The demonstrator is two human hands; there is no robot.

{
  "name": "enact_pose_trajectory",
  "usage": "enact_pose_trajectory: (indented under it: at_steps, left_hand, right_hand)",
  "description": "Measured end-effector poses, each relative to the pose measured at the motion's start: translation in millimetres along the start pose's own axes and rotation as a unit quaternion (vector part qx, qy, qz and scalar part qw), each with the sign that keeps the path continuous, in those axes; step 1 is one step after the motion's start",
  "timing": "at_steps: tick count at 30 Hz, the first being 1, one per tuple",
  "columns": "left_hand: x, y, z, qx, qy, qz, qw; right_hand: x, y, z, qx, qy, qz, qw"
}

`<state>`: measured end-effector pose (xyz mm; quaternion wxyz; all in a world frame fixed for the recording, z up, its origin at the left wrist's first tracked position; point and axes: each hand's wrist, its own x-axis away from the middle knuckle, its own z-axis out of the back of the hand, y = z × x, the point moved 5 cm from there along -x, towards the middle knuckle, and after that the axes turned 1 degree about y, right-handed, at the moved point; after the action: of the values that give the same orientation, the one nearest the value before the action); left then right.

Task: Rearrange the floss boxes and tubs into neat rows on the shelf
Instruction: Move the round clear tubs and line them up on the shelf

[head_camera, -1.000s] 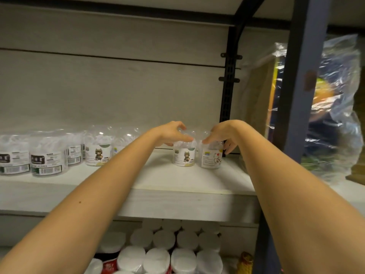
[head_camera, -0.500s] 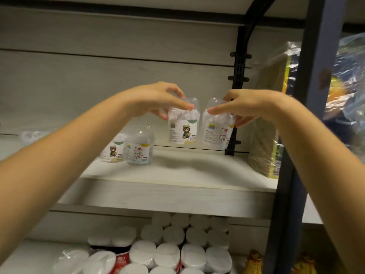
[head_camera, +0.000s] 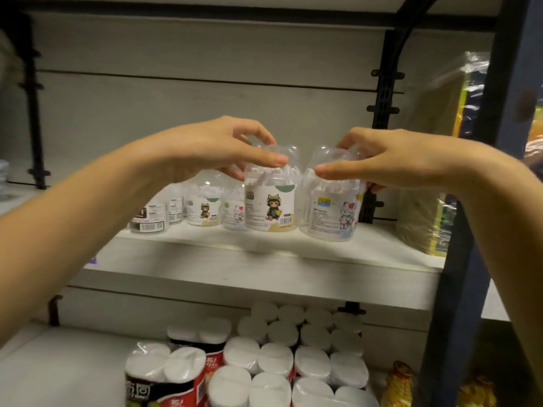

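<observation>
My left hand (head_camera: 217,151) grips the clear lid of a floss tub with a green-hooded cat label (head_camera: 270,207). My right hand (head_camera: 385,163) grips the lid of a second clear tub with a white cat label (head_camera: 330,214). Both tubs hang side by side, nearly touching, at the front of the pale wooden shelf (head_camera: 264,268); whether they touch the board I cannot tell. Behind them to the left stands a row of similar tubs, one green-label (head_camera: 203,208), one white-cat (head_camera: 234,212), and dark-labelled floss boxes (head_camera: 148,215).
A black shelf upright (head_camera: 385,113) runs up the back wall right of the tubs. A dark blue post (head_camera: 476,201) stands at the right front, with plastic-wrapped packs (head_camera: 426,177) behind it. Wrapped white paper rolls (head_camera: 279,356) fill the shelf below.
Both hands lifted the two tubs off the back right of the shelf and carried them forward and left, close to the row of other tubs. The camera view shifted left.
</observation>
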<state>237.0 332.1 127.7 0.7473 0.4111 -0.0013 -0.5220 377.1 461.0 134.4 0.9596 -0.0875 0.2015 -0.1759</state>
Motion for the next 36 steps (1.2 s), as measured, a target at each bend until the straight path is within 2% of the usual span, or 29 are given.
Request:
enact_pose_trajectory:
  at_steps: [7, 13, 22, 28, 31, 33, 36]
  left_hand:
    - [17.8, -28.3, 50.1, -0.056, 0.024, 0.004, 0.998]
    - [15.6, -72.3, 79.5, -0.103, 0.009, 0.006, 0.995]
    - [2.8, -111.9, 78.8, -0.170, -0.016, -0.035, 0.985]
    - [2.3, -124.3, 68.3, -0.172, -0.058, -0.043, 0.982]
    - [2.5, -122.5, 65.5, -0.252, -0.074, -0.058, 0.963]
    - [2.3, -118.0, 68.0, -0.308, -0.059, -0.083, 0.946]
    - [4.4, -113.8, 73.5, -0.328, -0.035, -0.118, 0.937]
  right_hand:
    - [-22.9, -54.1, -18.7, 0.005, 0.034, 0.034, 0.999]
    - [-49.4, -90.3, -53.7, 0.014, 0.050, 0.018, 0.998]
    - [-64.8, -98.8, -88.1, 0.026, 0.029, -0.057, 0.998]
    - [-68.1, -96.2, -99.3, 0.041, 0.000, -0.071, 0.997]
    - [-66.0, -95.4, -101.0, 0.044, -0.021, -0.065, 0.997]
    - [-62.2, -95.0, -96.6, 0.028, -0.005, -0.045, 0.999]
    - [-56.3, -93.4, -90.7, -0.001, 0.013, 0.000, 1.000]
